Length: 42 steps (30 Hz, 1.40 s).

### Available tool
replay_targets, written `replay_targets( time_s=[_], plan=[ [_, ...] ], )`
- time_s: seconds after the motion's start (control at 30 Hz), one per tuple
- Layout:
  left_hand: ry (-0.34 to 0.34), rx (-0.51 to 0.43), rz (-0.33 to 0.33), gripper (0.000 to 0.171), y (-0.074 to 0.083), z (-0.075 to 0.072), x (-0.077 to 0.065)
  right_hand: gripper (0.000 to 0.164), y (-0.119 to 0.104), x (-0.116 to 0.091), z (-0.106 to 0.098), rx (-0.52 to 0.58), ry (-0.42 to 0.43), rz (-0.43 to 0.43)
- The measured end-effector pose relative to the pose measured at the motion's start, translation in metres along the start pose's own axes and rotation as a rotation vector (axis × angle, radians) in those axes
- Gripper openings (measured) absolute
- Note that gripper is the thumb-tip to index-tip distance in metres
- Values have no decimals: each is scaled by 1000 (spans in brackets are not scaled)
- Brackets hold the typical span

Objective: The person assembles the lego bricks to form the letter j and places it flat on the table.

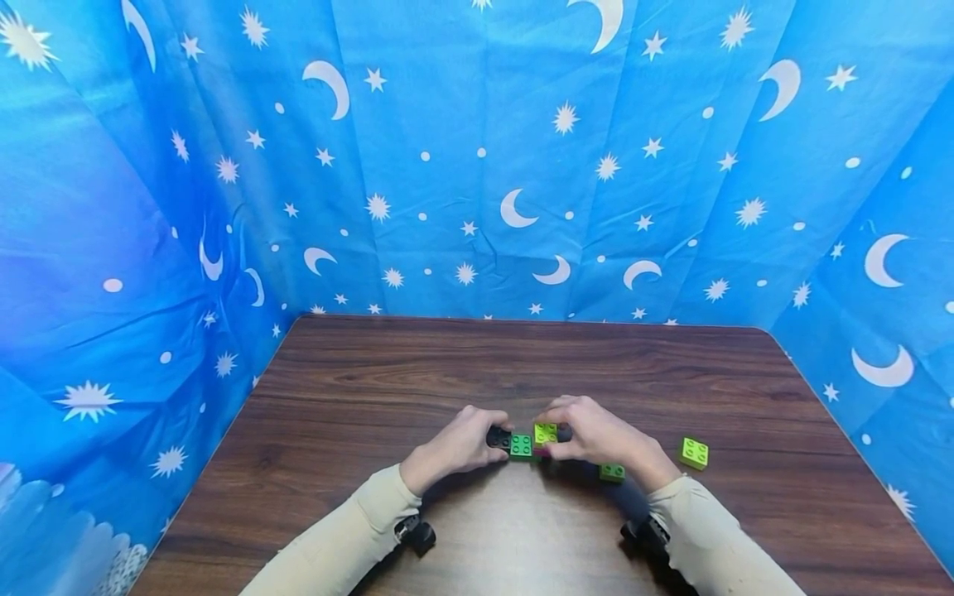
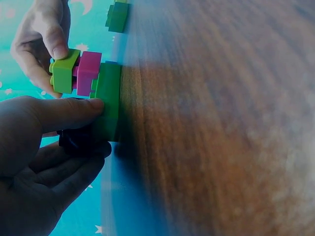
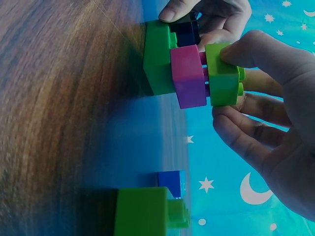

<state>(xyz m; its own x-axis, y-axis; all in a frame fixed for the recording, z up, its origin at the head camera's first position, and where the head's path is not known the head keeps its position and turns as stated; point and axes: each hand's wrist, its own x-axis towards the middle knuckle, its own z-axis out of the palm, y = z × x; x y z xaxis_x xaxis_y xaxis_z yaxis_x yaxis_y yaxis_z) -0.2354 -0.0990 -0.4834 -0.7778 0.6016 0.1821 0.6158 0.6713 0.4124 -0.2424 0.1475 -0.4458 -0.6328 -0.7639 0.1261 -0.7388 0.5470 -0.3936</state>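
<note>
On the table, a long green brick (image 1: pixel 521 445) carries a black brick (image 1: pixel 498 438) at its left end and a magenta brick (image 3: pixel 189 76) at its right end. My left hand (image 1: pixel 458 443) grips the black and green bricks from the left, thumb against the green side. With thumb and fingers, my right hand (image 1: pixel 596 430) pinches a lime brick (image 3: pixel 222 76) over the magenta one. A narrow gap with the magenta studs showing separates these two in both wrist views. Bare green studs lie between the black and magenta bricks in the head view.
Beneath my right forearm sits another green brick (image 1: pixel 612 473). Farther right stands a loose lime brick (image 1: pixel 695 452). The right wrist view also shows a blue brick (image 3: pixel 171 182). A blue star-and-moon curtain (image 1: pixel 447 165) encloses the back and sides of the wooden table (image 1: pixel 335 372).
</note>
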Motion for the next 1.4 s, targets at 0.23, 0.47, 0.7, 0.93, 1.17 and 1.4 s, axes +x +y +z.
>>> replay_targets(
  time_s=[0.23, 0.47, 0.7, 0.93, 1.17, 1.4],
  plan=[
    [-9, -4, -11, 25, 0, 0, 0, 36, 0, 1, 2, -9, 7, -19],
    [-3, -7, -6, 25, -1, 0, 1, 35, 0, 1, 2, -20, 5, -21],
    [-6, 0, -18, 27, 0, 0, 1, 35, 0, -1, 1, 1, -16, 10],
    [-3, 8, -15, 25, 1, 0, 1, 34, -2, 0, 1, 21, -19, 40],
    [-1, -9, -20, 25, 1, 0, 2, 32, -3, 2, 2, 51, 8, 43],
    [-12, -15, -40, 26, 0, -1, 1, 35, -4, 3, 2, 43, 3, 52]
  ],
)
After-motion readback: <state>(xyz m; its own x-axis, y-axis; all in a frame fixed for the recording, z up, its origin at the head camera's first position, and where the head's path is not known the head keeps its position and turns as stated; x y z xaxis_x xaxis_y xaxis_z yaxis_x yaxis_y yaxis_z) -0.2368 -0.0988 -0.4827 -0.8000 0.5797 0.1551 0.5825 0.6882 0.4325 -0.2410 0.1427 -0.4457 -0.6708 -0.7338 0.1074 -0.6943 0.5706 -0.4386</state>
